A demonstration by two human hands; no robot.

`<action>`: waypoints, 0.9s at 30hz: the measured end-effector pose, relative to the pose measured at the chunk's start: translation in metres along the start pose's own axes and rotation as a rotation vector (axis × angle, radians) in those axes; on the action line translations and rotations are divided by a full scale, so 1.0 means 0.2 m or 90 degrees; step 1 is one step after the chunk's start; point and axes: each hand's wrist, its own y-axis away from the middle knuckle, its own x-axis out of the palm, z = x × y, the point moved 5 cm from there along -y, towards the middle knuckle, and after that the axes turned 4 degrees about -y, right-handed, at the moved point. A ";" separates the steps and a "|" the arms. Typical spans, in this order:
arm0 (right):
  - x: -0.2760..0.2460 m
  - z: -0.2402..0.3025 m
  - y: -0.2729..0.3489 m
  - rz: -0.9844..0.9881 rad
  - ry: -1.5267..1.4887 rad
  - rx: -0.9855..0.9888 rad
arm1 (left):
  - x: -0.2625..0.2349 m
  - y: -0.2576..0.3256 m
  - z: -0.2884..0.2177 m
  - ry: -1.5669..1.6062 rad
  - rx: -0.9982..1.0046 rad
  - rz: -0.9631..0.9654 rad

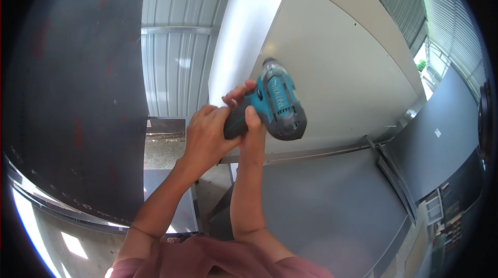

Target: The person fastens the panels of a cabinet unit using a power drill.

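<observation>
Before the pale panel (332, 70), left hand (205, 130) and right hand (252, 128) are both gripping a power driver (280, 99).
Driver's long axis is running away from the wearer, nose (268, 62) pointing near panel's left edge, contact unclear; right hand is wrapping handle (236, 121) by the body, left clasping its lower end.

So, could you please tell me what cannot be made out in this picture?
In the head view:
- Whatever lies just beyond the tip of the power drill: hidden by its nose.
- Palm of the right hand: hidden by the handle.
- Dark round object: cut off by the right rim.
- White label: too small to read.
</observation>
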 end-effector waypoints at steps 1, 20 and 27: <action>0.04 0.10 -0.07 0.031 0.031 -0.039 | -0.01 -0.07 -0.05 0.014 0.007 -0.001; 0.19 0.50 -0.36 0.069 0.175 -0.107 | -0.04 -0.49 -0.24 0.057 0.076 -0.034; -0.11 0.78 -0.40 0.003 0.190 -0.146 | 0.00 -0.33 -0.41 0.027 0.148 0.013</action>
